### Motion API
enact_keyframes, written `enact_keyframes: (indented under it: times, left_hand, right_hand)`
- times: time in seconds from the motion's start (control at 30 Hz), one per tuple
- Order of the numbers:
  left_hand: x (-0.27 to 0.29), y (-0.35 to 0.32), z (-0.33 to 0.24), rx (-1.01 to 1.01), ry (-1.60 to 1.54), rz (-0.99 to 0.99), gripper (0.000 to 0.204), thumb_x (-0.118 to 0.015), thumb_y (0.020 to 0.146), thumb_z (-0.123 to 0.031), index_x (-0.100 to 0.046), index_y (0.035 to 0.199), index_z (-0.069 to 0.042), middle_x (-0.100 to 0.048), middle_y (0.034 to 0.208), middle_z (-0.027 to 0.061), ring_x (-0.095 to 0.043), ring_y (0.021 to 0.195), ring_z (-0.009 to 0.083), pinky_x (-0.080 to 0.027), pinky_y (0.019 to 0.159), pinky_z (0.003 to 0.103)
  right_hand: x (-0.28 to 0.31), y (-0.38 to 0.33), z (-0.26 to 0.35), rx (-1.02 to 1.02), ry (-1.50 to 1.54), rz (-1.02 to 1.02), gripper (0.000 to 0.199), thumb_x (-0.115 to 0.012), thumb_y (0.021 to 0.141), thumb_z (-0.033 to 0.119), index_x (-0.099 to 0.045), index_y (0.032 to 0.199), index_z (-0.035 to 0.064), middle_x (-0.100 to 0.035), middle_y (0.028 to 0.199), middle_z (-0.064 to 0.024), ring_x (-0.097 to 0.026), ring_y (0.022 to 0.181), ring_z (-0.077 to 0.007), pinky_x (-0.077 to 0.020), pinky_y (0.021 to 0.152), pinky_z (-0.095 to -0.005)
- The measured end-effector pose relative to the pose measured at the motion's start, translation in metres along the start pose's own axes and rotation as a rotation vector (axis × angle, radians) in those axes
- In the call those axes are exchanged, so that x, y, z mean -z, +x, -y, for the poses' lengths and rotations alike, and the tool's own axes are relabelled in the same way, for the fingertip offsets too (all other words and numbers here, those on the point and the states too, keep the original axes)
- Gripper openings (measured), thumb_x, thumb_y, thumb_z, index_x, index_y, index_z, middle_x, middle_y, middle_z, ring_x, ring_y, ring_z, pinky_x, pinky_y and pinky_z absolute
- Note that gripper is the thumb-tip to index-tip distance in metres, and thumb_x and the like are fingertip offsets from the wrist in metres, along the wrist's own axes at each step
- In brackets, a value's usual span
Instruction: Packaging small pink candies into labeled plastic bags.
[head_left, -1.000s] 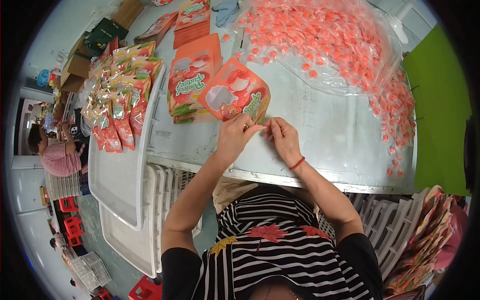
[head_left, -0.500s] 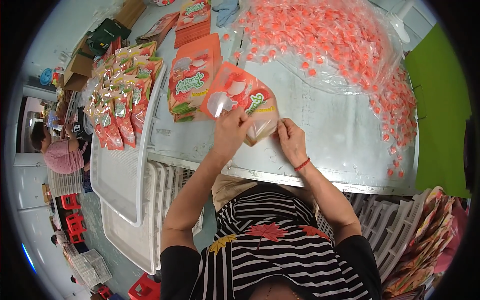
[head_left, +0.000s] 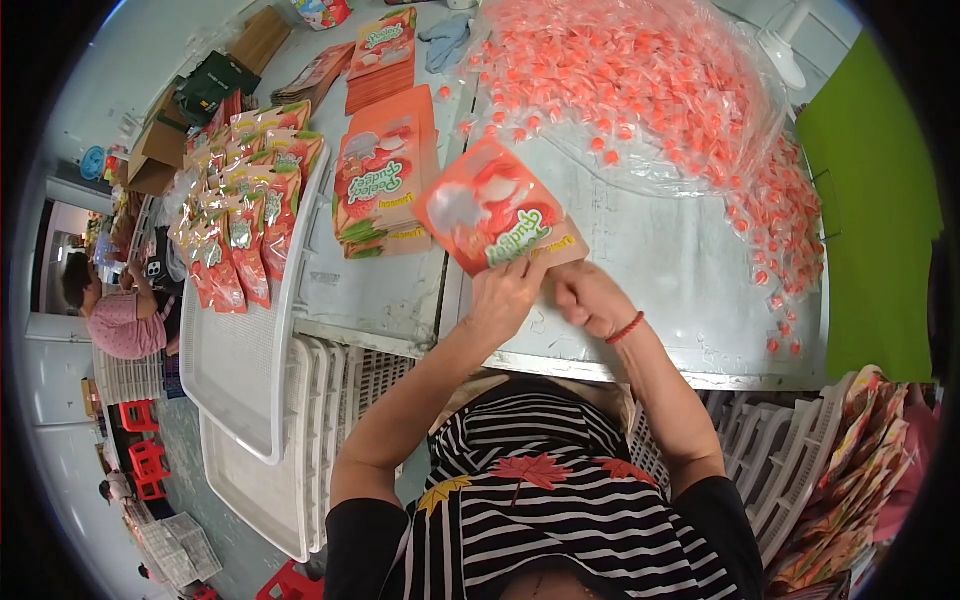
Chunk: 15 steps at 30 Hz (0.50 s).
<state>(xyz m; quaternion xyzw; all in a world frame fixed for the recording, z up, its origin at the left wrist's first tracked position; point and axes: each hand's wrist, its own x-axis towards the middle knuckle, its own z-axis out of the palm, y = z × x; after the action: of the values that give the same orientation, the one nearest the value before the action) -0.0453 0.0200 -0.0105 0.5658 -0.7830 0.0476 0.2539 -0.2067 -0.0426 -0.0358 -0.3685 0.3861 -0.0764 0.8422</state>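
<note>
An orange-red printed pouch is lifted and tilted above the metal table. My left hand grips its lower edge from below. My right hand, with a red band on the wrist, pinches the same bottom edge at its right corner. A flat stack of the same empty pouches lies on the table just left of the held one. A big heap of small pink wrapped candies spreads over clear plastic beyond the pouch and trails down the right side.
A white tray at left carries several filled pouches. White slatted crates stand under the table edge. More pouch stacks lie at the back. A green panel is at right. A person sits far left.
The pouch has been raised off the table and swung upward and left, its printed face now showing. Both hands stay at its bottom edge, moved closer together.
</note>
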Motion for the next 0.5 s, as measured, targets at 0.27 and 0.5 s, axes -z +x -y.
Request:
enact_keyframes:
  times: [0.27, 0.5]
  left_hand:
    - [-0.011, 0.007, -0.029, -0.044, -0.118, -0.068, 0.045, -0.067, 0.067, -0.004, -0.06, 0.112, -0.004, -0.061, 0.074, 0.0109, -0.064, 0.062, 0.0249, -0.051, 0.052, 0.035]
    - [-0.001, -0.008, -0.048, -0.118, -0.265, -0.061, 0.05, -0.074, 0.065, -0.01, -0.057, 0.111, 0.0, -0.064, 0.088, 0.0127, -0.064, 0.076, 0.0277, -0.053, 0.063, 0.036]
  right_hand:
    - [-0.005, 0.002, -0.016, 0.221, 0.838, 0.16, 0.031, -0.039, 0.1, 0.02, -0.051, 0.12, -0.0002, -0.06, 0.113, -0.0091, -0.059, 0.104, -0.0176, -0.0503, 0.09, -0.0278]
    - [0.011, 0.012, -0.02, 0.341, 0.696, 0.269, 0.034, -0.044, 0.099, 0.03, -0.052, 0.123, 0.0063, -0.058, 0.119, -0.011, -0.059, 0.105, -0.0239, -0.0512, 0.09, -0.0357]
